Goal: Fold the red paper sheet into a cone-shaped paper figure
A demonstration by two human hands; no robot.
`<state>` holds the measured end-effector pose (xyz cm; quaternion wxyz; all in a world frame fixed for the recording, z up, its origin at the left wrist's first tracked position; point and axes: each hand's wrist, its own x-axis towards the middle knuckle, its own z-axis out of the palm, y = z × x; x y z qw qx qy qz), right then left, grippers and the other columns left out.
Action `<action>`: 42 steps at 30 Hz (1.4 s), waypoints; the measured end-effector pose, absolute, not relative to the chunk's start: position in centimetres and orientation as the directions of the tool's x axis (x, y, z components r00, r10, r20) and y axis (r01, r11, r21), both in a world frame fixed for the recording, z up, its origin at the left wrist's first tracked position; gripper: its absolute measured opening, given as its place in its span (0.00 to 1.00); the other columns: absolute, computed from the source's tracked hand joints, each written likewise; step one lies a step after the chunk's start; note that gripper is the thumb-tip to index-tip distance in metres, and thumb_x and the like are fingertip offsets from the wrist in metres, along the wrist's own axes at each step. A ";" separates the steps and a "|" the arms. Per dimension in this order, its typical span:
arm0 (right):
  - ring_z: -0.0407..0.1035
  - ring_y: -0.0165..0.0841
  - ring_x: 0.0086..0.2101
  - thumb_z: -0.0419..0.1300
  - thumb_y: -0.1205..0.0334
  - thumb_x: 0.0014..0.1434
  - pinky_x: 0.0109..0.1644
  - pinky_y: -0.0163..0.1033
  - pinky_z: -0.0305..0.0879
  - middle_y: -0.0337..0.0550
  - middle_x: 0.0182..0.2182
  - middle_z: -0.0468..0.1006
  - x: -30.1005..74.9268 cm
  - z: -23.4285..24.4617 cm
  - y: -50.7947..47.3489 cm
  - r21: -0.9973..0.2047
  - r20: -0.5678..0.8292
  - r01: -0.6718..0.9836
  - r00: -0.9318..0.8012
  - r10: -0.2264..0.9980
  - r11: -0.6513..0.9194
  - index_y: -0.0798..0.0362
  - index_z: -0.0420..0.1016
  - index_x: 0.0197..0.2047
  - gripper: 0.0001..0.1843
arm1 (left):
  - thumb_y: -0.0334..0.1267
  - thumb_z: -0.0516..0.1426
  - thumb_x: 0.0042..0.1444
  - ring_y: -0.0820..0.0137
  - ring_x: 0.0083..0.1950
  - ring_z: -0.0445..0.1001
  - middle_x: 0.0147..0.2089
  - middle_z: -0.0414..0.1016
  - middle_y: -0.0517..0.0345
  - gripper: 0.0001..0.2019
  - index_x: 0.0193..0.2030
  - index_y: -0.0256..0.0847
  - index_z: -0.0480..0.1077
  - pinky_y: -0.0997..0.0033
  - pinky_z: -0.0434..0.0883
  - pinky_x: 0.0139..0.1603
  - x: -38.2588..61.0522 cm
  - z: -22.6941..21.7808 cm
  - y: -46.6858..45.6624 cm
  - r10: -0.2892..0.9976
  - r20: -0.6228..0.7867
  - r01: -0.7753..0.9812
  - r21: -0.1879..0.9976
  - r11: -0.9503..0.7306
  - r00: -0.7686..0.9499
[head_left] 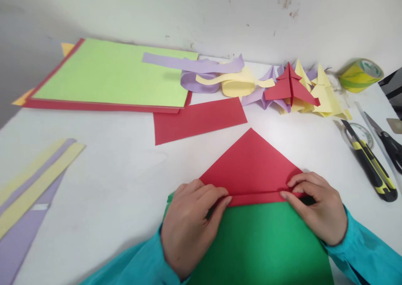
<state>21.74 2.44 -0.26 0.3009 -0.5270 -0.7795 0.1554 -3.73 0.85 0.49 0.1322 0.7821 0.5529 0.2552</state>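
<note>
A red sheet of paper (251,165) lies before me as a triangle, its point facing the wall. Along its near edge runs a narrow folded strip. My left hand (194,222) pinches that fold near its left end, thumb below and fingers above. At the right end, my right hand (317,205) grips the same fold between thumb and fingers. Under the red paper and my hands is a green sheet (264,243), reaching toward the bottom of the view. The corners of the red paper are partly hidden by my hands.
Behind are a stack of coloured paper (113,75), a red rectangle (201,119), curled paper strips (194,63) and folded paper planes (290,86). Rightward lie a tape roll (361,75), a utility knife (370,163) and scissors (387,138). Purple and yellow strips (40,180) lie left.
</note>
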 end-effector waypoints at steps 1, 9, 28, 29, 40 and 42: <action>0.70 0.34 0.31 0.64 0.59 0.53 0.45 0.47 0.67 0.41 0.29 0.76 21.7 -0.2 2.5 -0.558 0.302 0.729 -0.267 0.915 0.397 0.51 0.68 0.22 0.12 | 0.38 0.48 0.63 0.69 0.29 0.67 0.26 0.73 0.59 0.13 0.32 0.41 0.71 0.66 0.63 0.31 -3.6 0.4 0.7 0.926 0.265 0.808 0.461 -0.367 0.270; 0.69 0.34 0.31 0.62 0.59 0.55 0.38 0.43 0.66 0.41 0.28 0.75 21.5 0.0 2.5 -0.564 0.286 0.729 -0.269 0.920 0.388 0.51 0.69 0.23 0.12 | 0.26 0.49 0.59 0.61 0.40 0.72 0.39 0.77 0.49 0.13 0.46 0.36 0.72 0.60 0.66 0.40 -2.6 0.0 -0.9 0.783 0.470 0.868 0.067 -0.492 0.407; 0.68 0.33 0.33 0.61 0.62 0.55 0.42 0.43 0.62 0.40 0.31 0.74 21.6 -0.1 2.2 -0.555 0.242 0.746 -0.277 0.930 0.367 0.51 0.68 0.24 0.10 | 0.44 0.48 0.62 0.54 0.62 0.61 0.58 0.69 0.46 0.20 0.53 0.34 0.69 0.53 0.49 0.66 0.3 -2.4 -3.8 0.762 0.361 0.768 0.163 -0.620 0.538; 0.68 0.33 0.33 0.61 0.62 0.56 0.41 0.43 0.62 0.40 0.31 0.74 21.6 -0.1 2.2 -0.555 0.238 0.748 -0.275 0.931 0.363 0.51 0.68 0.24 0.10 | 0.44 0.48 0.61 0.54 0.62 0.61 0.58 0.69 0.46 0.20 0.53 0.34 0.69 0.53 0.49 0.66 0.4 -2.5 -3.9 0.764 0.360 0.771 0.161 -0.616 0.536; 0.67 0.32 0.33 0.61 0.63 0.56 0.47 0.45 0.61 0.40 0.30 0.74 21.5 0.0 2.2 -0.539 0.246 0.760 -0.272 0.930 0.365 0.52 0.66 0.24 0.10 | 0.45 0.50 0.60 0.54 0.63 0.60 0.59 0.68 0.47 0.20 0.53 0.36 0.68 0.52 0.50 0.66 0.5 -2.5 -4.2 0.786 0.330 0.789 0.161 -0.593 0.523; 0.67 0.32 0.33 0.60 0.63 0.56 0.47 0.45 0.61 0.40 0.31 0.74 21.6 -0.1 2.1 -0.532 0.243 0.763 -0.276 0.930 0.366 0.52 0.66 0.24 0.10 | 0.47 0.51 0.59 0.54 0.63 0.60 0.59 0.67 0.47 0.21 0.54 0.37 0.68 0.51 0.50 0.66 0.5 -2.5 -4.2 0.785 0.323 0.790 0.152 -0.594 0.529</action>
